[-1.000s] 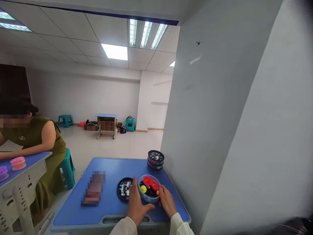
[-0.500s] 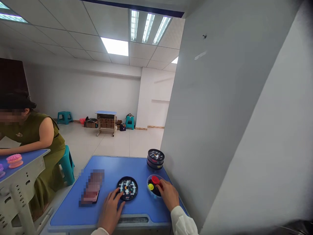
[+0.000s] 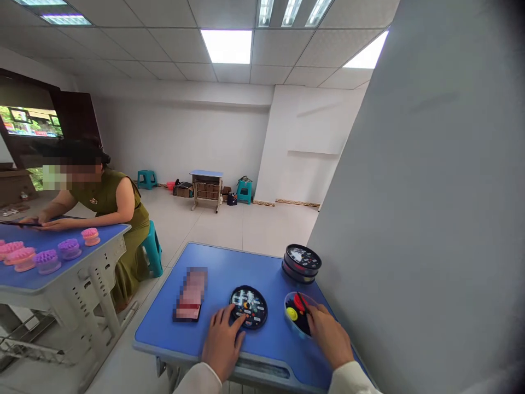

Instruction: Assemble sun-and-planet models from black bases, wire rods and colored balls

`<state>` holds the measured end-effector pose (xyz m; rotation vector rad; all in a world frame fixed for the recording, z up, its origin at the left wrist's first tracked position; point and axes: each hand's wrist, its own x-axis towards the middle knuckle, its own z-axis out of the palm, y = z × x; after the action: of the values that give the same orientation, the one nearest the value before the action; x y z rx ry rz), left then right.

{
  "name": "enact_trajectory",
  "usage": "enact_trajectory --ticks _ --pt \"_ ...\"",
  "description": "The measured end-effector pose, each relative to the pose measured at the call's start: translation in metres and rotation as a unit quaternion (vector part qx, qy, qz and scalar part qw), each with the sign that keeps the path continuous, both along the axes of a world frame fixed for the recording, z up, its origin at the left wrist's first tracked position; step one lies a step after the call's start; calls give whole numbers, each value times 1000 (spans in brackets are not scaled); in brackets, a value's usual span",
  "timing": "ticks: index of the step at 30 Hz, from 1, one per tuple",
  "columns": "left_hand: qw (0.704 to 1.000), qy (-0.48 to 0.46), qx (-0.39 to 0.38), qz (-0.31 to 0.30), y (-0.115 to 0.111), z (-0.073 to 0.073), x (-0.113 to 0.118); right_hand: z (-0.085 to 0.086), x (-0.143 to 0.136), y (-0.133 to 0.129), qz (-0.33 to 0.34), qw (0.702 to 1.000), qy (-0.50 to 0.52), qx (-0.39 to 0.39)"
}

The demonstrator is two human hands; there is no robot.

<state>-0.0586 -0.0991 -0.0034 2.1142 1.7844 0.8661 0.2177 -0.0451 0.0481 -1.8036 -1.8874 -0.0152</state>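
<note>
Bright, cool, even ceiling light from white panels [image 3: 226, 47] at twelve and one o'clock and tube lights [image 3: 293, 12] at twelve and ten; white glare on black lid [image 3: 249, 307] at six; shaded grey wall [image 3: 435, 191] at three; dark blurred corner at two.

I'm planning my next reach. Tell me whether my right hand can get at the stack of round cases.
Probably yes: the stack stands just beyond the bowl, its top uncovered. The right hand seems to pinch a dark piece, though, and may need freeing first.

Glossy black plastic disc [image 3: 249, 307]; smooth, matt blue tabletop [image 3: 229, 262].
</note>
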Motion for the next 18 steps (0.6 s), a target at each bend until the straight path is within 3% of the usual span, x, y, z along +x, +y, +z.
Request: enact_trajectory --ticks 4,7,11,18 --pt "1000 5 0 0 0 1 0 1 -34 0 89 974 196 69" --pt "1000 11 6 1 -1 2 1 -3 -73 2 182 936 301 10" --pt "1000 25 10 1 -2 2 2 -14 -107 9 189 938 291 1" --pt "999 31 -11 1 1 1 5 -26 -120 21 190 950 247 -10"
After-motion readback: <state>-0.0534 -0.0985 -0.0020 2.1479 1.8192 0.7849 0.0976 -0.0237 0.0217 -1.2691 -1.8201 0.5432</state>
